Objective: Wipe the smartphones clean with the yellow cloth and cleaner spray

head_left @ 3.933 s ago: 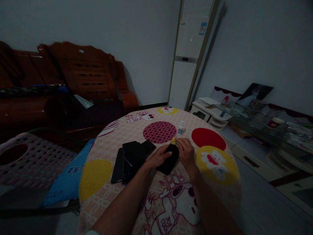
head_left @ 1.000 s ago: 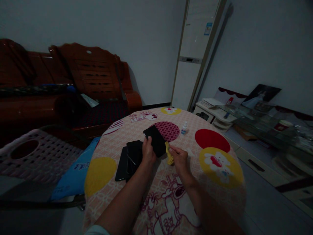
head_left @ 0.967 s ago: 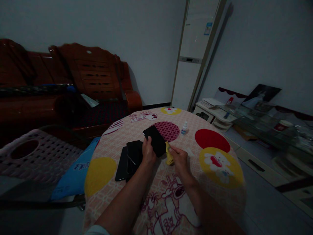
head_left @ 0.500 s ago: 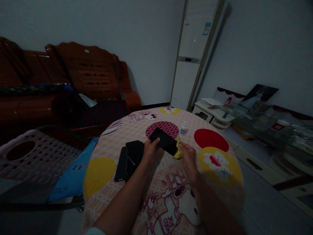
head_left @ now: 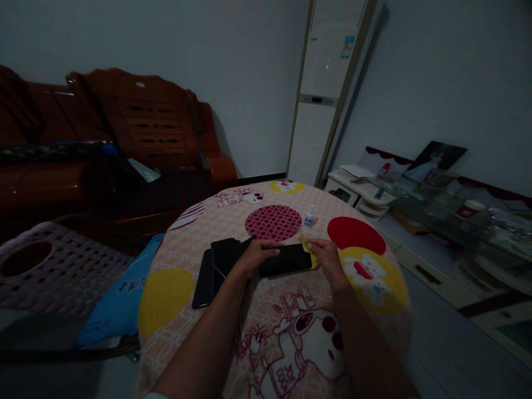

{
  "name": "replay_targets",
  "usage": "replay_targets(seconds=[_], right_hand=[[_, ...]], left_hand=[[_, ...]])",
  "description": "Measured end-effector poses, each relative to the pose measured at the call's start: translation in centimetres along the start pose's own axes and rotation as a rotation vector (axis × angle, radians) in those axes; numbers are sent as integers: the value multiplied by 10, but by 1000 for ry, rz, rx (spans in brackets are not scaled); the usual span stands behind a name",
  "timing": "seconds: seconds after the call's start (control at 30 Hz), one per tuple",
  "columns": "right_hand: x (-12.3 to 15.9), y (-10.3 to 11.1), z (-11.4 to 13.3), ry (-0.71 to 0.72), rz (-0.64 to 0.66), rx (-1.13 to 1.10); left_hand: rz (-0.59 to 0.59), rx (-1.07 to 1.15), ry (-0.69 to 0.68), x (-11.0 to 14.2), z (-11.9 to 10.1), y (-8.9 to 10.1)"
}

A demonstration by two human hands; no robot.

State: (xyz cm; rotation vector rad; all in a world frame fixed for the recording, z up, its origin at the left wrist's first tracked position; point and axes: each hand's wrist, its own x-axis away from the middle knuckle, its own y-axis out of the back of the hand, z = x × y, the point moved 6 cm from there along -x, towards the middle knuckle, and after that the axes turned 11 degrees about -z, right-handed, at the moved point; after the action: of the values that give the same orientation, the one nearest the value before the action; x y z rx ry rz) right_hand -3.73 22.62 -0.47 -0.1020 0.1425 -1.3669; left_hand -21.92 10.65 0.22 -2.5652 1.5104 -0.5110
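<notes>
A black phone (head_left: 286, 260) lies sideways just above the round table's patterned cloth (head_left: 291, 332). My left hand (head_left: 254, 256) grips its left end with fingers curled over the top edge. My right hand (head_left: 328, 256) is at the phone's right end, pinching a small yellow cloth (head_left: 309, 249) against it. A stack of several more black phones (head_left: 216, 265) lies on the table just left of my left hand.
A small white dropper bottle (head_left: 308, 216) stands on the table beyond the phone. A wooden sofa (head_left: 124, 144) is behind on the left, a pink plastic stool (head_left: 54, 271) near left, a standing air conditioner (head_left: 322, 88) at the back, and a cluttered low cabinet (head_left: 436, 205) on the right.
The phone has turned from tilted up in my left hand to lying sideways and lower. My right hand with the yellow cloth has moved from below the phone to its right end.
</notes>
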Motion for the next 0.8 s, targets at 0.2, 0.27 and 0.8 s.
replay_targets(seconds=[0.2, 0.27, 0.8], right_hand=[[3, -7, -2, 70, 133, 110], [3, -7, 0, 104, 129, 131], [8, -9, -8, 70, -10, 19]], left_hand=[[165, -234, -65, 2, 4, -9], [124, -266, -110, 0, 3, -7], [-221, -5, -142, -5, -1, 5]])
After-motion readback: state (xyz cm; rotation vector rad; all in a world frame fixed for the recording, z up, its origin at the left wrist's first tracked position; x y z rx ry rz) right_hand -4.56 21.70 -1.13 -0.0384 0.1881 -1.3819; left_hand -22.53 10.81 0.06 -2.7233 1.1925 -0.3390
